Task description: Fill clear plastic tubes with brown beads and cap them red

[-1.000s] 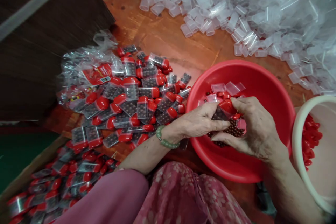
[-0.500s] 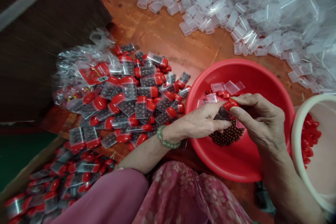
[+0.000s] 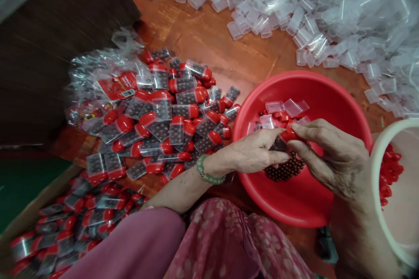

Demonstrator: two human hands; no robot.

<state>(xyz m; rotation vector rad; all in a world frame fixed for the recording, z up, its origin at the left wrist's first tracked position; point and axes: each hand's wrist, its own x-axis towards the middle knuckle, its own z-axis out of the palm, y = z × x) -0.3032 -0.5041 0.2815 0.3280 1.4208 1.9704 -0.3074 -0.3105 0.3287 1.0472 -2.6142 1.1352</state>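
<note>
Two bare hands at work over a red plastic basin [image 3: 322, 79], the landmark for all positions here. The left hand [image 3: 255, 150], with a green bead bracelet [image 3: 207, 172] at its wrist, reaches in over the basin's near left rim, its fingers closed on the body of a capped clear tube [image 3: 278, 144] holding dark beads. The right hand [image 3: 334, 154] comes in from the basin's right side, with thumb and forefinger pinching the tube's red cap [image 3: 288, 135]. The tube sits over the middle of the basin, partly hidden by the fingers. The step in hand is at the join of tube and cap, but these pictures do not settle whether the cap is being seated or drawn off. A heap of brown beads [image 3: 284, 169] lies in the basin directly below the tube. Loose clear tubes [image 3: 292, 108] and red caps [image 3: 278, 115] lie in the basin beyond the hands. Left of the basin is a heap of filled red-capped tubes [image 3: 162, 109], and a cardboard box [image 3: 39, 196] of similar tubes lies nearer the person. Beyond the basin, a large pile of empty clear tubes [image 3: 310, 39] covers the wooden floor [image 3: 203, 43]. Just right of the basin, a white bucket [image 3: 376, 183] holds more red caps [image 3: 388, 174].
</note>
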